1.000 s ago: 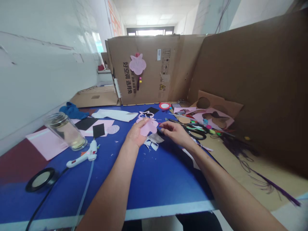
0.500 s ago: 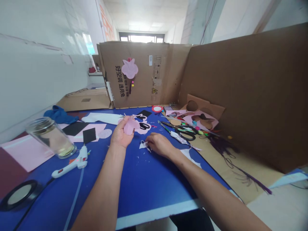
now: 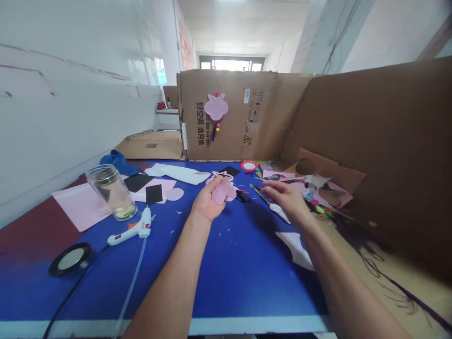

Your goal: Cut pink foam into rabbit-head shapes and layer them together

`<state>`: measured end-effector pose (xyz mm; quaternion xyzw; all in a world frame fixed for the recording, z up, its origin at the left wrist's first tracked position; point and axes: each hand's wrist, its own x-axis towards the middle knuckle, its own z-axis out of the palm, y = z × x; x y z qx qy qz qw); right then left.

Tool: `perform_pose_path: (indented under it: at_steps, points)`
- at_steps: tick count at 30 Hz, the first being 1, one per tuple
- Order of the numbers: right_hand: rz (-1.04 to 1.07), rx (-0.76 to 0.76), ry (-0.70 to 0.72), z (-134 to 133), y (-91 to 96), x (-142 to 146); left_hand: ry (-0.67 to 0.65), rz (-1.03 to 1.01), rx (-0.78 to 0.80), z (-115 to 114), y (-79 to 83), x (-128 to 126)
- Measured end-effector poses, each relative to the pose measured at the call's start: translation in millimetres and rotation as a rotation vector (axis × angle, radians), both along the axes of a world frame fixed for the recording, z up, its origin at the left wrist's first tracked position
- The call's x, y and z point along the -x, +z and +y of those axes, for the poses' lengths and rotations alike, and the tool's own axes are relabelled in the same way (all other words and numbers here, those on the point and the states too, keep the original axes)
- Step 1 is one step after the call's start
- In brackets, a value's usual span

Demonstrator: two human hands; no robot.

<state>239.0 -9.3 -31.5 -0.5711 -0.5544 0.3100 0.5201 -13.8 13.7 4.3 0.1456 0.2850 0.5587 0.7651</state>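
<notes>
Left hand [image 3: 206, 201] stays clamped on the pink felt piece [image 3: 222, 191]; right hand [image 3: 287, 197], open and apart from it, has shifted rightward, just beside the slim tool [image 3: 259, 192].

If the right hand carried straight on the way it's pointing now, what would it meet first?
Probably the slim green-handled tool lying on the blue table, just ahead of the right hand. The hand may be raised above it; depth is unclear.

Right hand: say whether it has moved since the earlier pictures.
Yes, the right hand went rightward: once nearly below the red-ringed disc, now clearly right of it.
</notes>
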Motion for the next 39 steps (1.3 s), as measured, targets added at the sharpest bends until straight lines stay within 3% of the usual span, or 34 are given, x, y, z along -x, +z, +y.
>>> perform_pose_path:
  at_steps: [1,3,6,12,16,21,27,39]
  points:
    - [0.122,0.094,0.164,1,-2.6,13,-0.025,-0.006,0.009,-1,-0.6,-1]
    - [0.260,0.216,0.363,0,-7.6,31,-0.072,-0.025,0.017,-2,-2.2,-2]
    - [0.375,0.289,0.511,-4,-12.3,40,-0.124,-0.034,0.018,-4,-4.6,-7]
    - [0.373,0.374,0.708,-11,-10.5,38,-0.185,0.040,0.016,-4,-8.7,-10]
    - [0.400,0.370,0.656,-11,-10.0,39,-0.166,0.079,-0.063,0,-16.1,-11]
    - [0.422,0.246,0.454,-12,-5.3,36,0.064,0.202,-0.254,7,-25.7,-15]
    - [0.320,0.077,0.429,-19,7.7,43,0.242,0.313,-0.283,5,-22.0,-17]
    - [0.085,0.133,0.466,-33,19.2,63,0.255,0.383,-0.325,-4,-14.9,-18]
